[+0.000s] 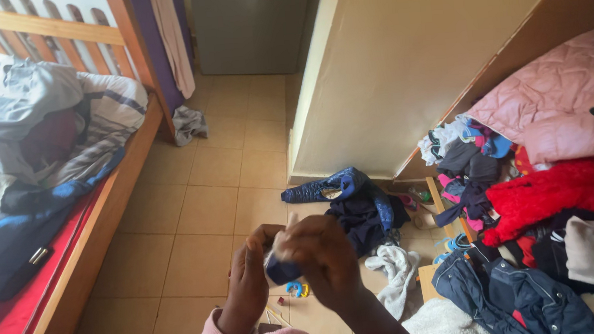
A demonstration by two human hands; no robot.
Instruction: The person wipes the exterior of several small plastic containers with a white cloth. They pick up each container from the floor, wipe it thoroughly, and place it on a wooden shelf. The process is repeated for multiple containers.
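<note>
Head view shows the left hand (248, 284) and right hand (322, 257) both grasping a small dark blue cloth (282, 269) above the tiled floor (195, 217). Best pinch its edges evenly.

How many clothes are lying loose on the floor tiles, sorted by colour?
Blue or navy: 1, the dark blue jacket by the wall.
White: 1, the white cloth beside it.
Grey: 1, the grey cloth at the bed post.
Total: 3.
Not counted: the small dark blue piece held between the left hand and right hand, and the heap on the right.
</note>
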